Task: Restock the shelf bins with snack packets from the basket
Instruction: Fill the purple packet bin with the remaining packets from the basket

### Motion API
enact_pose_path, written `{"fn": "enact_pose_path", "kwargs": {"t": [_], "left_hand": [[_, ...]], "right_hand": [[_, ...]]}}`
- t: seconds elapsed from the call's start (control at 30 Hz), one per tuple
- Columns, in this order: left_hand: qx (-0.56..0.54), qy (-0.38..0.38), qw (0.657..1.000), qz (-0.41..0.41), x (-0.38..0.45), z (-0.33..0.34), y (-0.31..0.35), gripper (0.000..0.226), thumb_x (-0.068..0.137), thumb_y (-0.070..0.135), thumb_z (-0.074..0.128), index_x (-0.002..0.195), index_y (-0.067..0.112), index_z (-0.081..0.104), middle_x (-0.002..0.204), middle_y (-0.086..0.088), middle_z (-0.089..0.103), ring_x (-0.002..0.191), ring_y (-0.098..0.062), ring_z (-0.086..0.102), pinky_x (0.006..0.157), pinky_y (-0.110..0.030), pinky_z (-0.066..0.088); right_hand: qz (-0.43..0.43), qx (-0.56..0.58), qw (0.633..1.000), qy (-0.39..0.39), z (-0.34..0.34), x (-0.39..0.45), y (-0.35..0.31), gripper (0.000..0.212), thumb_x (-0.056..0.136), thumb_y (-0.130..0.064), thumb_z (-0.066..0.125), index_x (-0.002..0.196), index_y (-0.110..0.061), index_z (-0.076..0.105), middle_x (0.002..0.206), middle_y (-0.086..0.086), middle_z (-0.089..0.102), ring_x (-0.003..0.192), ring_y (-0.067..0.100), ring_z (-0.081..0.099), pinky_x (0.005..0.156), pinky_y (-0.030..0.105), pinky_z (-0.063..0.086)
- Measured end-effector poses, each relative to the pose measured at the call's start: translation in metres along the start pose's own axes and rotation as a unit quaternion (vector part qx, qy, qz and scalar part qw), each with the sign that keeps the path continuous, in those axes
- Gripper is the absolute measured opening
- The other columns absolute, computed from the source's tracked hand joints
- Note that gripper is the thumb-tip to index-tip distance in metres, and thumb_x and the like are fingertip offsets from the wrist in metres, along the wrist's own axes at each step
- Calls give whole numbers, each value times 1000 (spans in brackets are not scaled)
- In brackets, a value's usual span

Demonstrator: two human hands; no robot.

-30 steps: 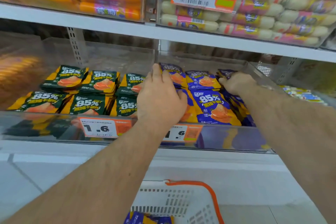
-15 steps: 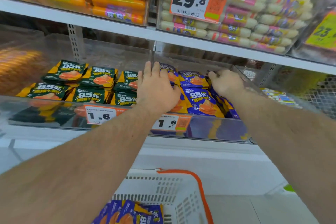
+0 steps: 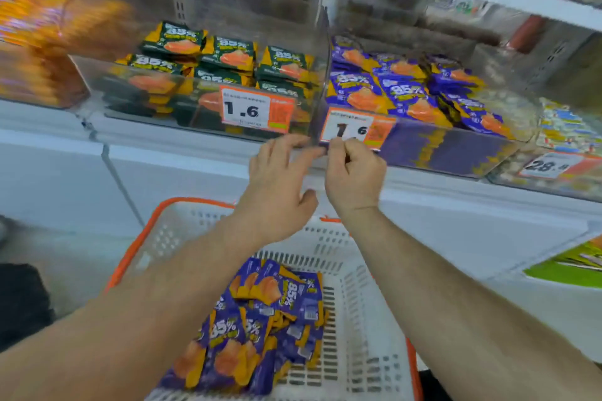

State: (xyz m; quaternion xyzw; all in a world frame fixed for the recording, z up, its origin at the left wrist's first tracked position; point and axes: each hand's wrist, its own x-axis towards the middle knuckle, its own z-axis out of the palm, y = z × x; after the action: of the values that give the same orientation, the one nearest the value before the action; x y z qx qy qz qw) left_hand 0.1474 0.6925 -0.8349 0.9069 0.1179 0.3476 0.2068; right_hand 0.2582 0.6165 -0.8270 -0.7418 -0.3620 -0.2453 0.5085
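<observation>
**A:** What are my hands doing?

**B:** I see both of my hands low at the front of the clear bins. My left hand (image 3: 277, 185) is mostly open, its fingers long and loose, with the tips at the bottom front edge where the two bins meet. It is not wrapped round anything.

**A:** And the other one?

**B:** My right hand (image 3: 353, 177) is curled up, with its finger and thumb pressed together just under the right price tag (image 3: 353, 129) that says 1.6. It is blurry there, so I cannot tell if it is pinching the tag, the bin edge, or nothing.

**A:** Where are the snacks?

**B:** The purple snack packets (image 3: 260, 325) lie in a pile in the white basket (image 3: 365, 319) with the orange rim, near me and under my arms. More purple packets (image 3: 407, 94) sit in the right bin (image 3: 449, 153). Green packets (image 3: 228, 55) fill the left bin (image 3: 136, 98), which has its own 1.6 tag (image 3: 255, 111).

**A:** Do I have a packet?

**B:** No, neither hand has one.
</observation>
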Motion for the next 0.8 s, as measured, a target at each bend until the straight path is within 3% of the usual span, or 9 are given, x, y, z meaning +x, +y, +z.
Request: {"fn": "enact_pose_path", "kwargs": {"t": [0.1,0.2,0.37,0.43,0.47,0.53,0.6,0.67,0.8], "left_hand": [[-17,-119,987,-105,-52,14,-26,61,72,35,44,129,18,56,130,-9,51,119,-26,40,100,-49,39],[-48,-209,951,-221,-82,18,-41,49,87,21,54,135,18,52,135,-1,52,127,-21,41,108,-34,32],[-91,-252,905,-330,-104,32,-63,44,94,10,56,137,19,50,128,3,54,107,-7,46,91,-18,36],[-105,-259,890,-360,-105,37,-72,43,94,8,54,136,18,51,126,2,55,106,-8,48,90,-20,39],[-110,-261,883,-374,-105,38,-75,41,94,8,53,134,18,51,125,3,56,108,-10,50,89,-23,41],[-113,-264,873,-393,-107,40,-80,35,93,10,53,126,20,55,119,4,57,109,-15,54,90,-30,46],[-110,-272,865,-408,-113,42,-83,30,94,12,53,122,21,56,115,4,58,107,-16,55,90,-33,47],[-109,-285,856,-418,-122,45,-84,27,97,18,52,123,22,55,114,6,59,102,-12,54,86,-27,44],[-119,-298,841,-437,-135,47,-83,22,98,19,51,119,25,55,105,13,59,93,-4,53,73,-15,40]], "right_hand": [[140,-64,973,-170,19,-56,35,51,98,-23,49,51,-24,28,47,-6,29,55,22,38,56,32,19],[266,-144,897,-322,32,-115,79,42,99,-28,47,59,-15,42,55,1,43,58,24,45,53,32,27],[405,-159,765,-475,48,-190,113,29,93,-22,49,66,-22,38,59,1,41,51,17,38,49,29,29],[415,-170,715,-536,58,-203,111,16,87,-36,55,83,-21,52,76,6,55,59,20,47,53,33,33],[408,-169,702,-559,66,-212,113,41,85,-51,54,111,-19,55,103,11,62,75,25,58,59,35,40],[365,-198,693,-589,82,-221,114,79,87,-60,51,149,-18,28,155,9,31,124,32,51,89,45,48],[316,-216,704,-599,92,-229,109,88,88,-46,62,155,-19,13,164,5,1,145,33,24,111,51,33],[294,-221,699,-613,96,-237,107,103,84,-46,70,156,-20,2,164,4,-8,150,29,8,118,52,20],[199,-239,698,-645,82,-264,115,101,84,-52,69,155,-18,7,161,5,12,148,28,14,117,52,23]]}}
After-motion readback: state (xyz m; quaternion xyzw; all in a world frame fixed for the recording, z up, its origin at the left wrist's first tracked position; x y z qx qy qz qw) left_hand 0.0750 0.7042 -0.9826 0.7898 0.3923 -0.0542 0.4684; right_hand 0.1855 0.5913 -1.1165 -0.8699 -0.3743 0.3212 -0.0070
